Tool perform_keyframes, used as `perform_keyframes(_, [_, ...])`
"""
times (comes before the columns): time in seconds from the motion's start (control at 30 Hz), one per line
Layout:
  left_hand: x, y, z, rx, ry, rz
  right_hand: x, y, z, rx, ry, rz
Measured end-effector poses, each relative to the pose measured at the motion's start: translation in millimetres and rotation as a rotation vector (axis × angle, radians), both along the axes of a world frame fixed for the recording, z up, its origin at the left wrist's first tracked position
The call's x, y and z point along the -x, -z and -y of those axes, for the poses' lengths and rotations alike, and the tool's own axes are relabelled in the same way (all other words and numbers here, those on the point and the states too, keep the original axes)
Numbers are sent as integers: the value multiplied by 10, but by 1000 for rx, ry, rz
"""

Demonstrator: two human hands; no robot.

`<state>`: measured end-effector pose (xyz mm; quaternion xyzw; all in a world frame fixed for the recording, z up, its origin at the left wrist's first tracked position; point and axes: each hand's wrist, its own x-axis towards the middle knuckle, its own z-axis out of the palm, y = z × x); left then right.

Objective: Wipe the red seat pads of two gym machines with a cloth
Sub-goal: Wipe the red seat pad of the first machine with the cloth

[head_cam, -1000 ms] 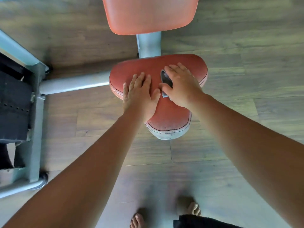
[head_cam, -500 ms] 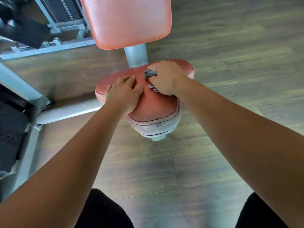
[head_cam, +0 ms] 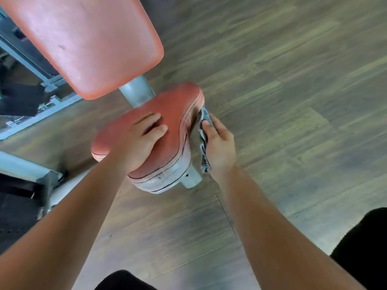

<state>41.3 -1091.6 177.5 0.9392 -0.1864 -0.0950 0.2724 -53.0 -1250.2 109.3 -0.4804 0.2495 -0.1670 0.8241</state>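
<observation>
At the bottom edge, dark-clothed knees frame two bare forearms that reach forward over the wooden floor. The left hand lies palm down on top of the red seat pad, fingers straight and slightly spread, holding nothing and pressing on the near half of the cushion. The right hand is off the top surface and down beside the pad's right edge, back of the hand facing up. It grips the grey cloth, with the thumb pressed onto the fabric and the cloth held between the palm and the pad's side wall. One end of the cloth pokes out past the thumb toward the far corner of the pad, and the other end hangs out near the wrist. A grey tube juts out under the pad's worn near end. Half a second ago the right hand sat on the far part of the pad's top with the cloth bunched beneath it; it has since slid over the rim to the side, while the left hand has kept its flat rest on top. Beyond the seat, a grey post rises to the red back pad, and grey machine frame lies at the left.
</observation>
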Motion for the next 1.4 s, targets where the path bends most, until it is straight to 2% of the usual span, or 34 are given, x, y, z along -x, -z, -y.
perform_keyframes(0.1, [-2, 6, -10, -5, -9, -28, -56, -99, -285, -37, -21, 45])
perform_keyframes(0.33, [10, 26, -1, -77, 12, 14, 151, -179, -522, 113, -1, -70])
perform_keyframes(0.47, [5, 19, -7, -109, 45, 23, 451, -217, -716, 371, -23, -108])
perform_keyframes(0.53, [-1, 29, 6, -126, 47, 40, 231, -217, -519, 445, -50, -111])
perform_keyframes(0.6, [-11, 38, 30, -144, 39, 70, -94, -245, -282, 478, -89, -201])
perform_keyframes(0.67, [-16, 56, 35, -143, 43, 70, -133, -221, -300, 476, -77, -234])
perform_keyframes(0.8, [-38, 64, 41, -145, 46, 62, 467, -180, -675, 481, -143, -148])
perform_keyframes(0.87, [-33, 63, 39, -160, 46, 75, 282, -176, -528, 480, -164, -131])
perform_keyframes(0.93, [-28, 60, 46, -156, 43, 72, -106, -260, -252, 530, -181, -227])
perform_keyframes(1.0, [-22, 53, 46, -158, 43, 59, -299, -301, -153, 475, -178, -240])
perform_keyframes(1.13, [3, 15, 56, -123, 23, 18, 152, -157, -493, 358, -185, -108])
perform_keyframes(1.17, [9, 11, 61, -117, 18, 14, 150, -138, -486, 411, -193, -110])
perform_keyframes(1.27, [17, 10, 74, -112, 11, 17, -326, -191, -174, 512, -177, -198])
perform_keyframes(1.33, [14, 10, 72, -111, 12, 14, -674, -244, 37, 485, -91, -278])
perform_keyframes(1.4, [14, 8, 67, -105, 12, 15, -800, -162, 41, 487, -47, -280])
